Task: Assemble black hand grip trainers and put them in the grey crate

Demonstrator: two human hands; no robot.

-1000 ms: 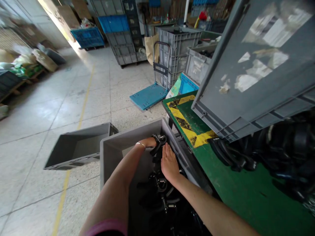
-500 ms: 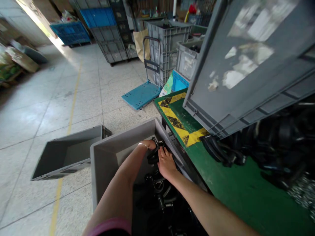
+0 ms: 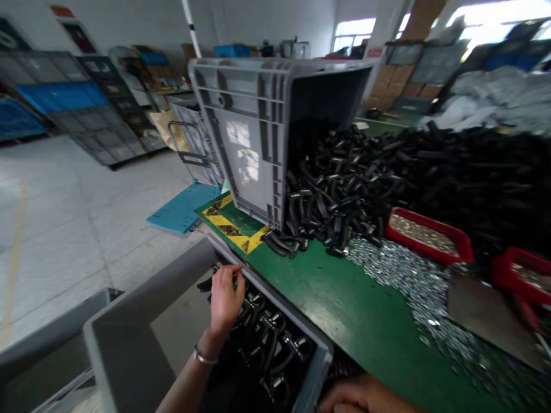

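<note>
My left hand (image 3: 226,298), a thin bracelet on its wrist, reaches into a grey bin (image 3: 129,344) beside the green table (image 3: 344,304). Its fingers curl over black curved hose parts with metal clamps (image 3: 271,344) at the bin's far corner. My right hand (image 3: 361,397) lies low at the bottom edge of the view, on the bin's rim by the table edge. Its fingers are stretched out toward the left with nothing in them.
A grey crate (image 3: 258,132) lies tipped on the table, spilling a big pile of black parts (image 3: 344,183). Small silver pieces (image 3: 400,269) and two red trays (image 3: 424,235) sit to the right. A blue hand cart (image 3: 181,206) and another grey bin (image 3: 43,355) are on the floor.
The view has swung up and to the right, onto the table. My right hand has left the bin's parts and moved down to its rim. My left hand stays in the bin.
</note>
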